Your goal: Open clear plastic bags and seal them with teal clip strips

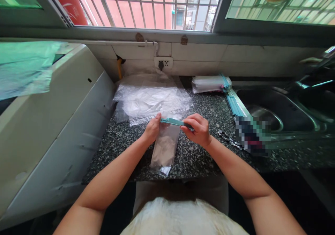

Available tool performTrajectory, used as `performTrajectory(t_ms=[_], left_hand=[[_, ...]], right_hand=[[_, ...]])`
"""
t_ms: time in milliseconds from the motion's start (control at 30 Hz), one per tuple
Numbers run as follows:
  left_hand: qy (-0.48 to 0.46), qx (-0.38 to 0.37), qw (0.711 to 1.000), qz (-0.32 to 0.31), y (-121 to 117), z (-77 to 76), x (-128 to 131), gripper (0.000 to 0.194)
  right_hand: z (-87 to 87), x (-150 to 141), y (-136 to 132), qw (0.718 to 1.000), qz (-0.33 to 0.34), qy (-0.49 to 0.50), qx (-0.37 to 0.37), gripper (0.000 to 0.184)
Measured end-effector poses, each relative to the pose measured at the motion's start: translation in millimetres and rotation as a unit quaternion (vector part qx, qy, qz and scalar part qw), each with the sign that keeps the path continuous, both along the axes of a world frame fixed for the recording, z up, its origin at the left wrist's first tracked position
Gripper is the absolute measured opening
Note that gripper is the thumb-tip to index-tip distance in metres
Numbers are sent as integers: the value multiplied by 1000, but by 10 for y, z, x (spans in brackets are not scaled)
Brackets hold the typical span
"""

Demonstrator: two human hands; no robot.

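Right hand (197, 128) pinches the dark end of a teal tool (174, 122); left hand (154, 128) grips its other end, above a clear bag (164, 147). Beyond the bag, plastic sheets (154, 97) cover the worktop (193, 158). No writing is readable on the tool.

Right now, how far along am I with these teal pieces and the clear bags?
Maybe done: the clear bundle at the back could be packed bags, but I can't make out its contents. In hand: your left hand and right hand hold one teal piece over a clear bag. Apparently left: the other teal pieces beside the sink and the loose clear bags.
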State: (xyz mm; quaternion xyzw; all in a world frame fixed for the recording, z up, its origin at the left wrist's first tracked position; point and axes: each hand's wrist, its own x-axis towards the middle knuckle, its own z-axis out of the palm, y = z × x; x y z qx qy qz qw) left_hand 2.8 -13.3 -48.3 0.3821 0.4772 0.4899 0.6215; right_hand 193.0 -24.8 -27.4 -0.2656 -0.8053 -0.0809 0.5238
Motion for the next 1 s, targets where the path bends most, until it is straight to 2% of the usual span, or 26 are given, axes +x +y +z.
performTrajectory(t_ms=[400,600,800,1000], left_hand=[[0,-32,998,48,-6,80,7,43],[7,-16,997,69,27,92,-26,44],[-12,-4,993,120,75,74,-67,40],[-14,-6,992,129,105,101,-114,39]], right_hand=[[117,98,-4,999,-11,25,19,13],[149,153,3,999,-35,32,20,15],[132,188,38,997,-38,60,20,13],[93,223,68,996,-56,65,15,7]])
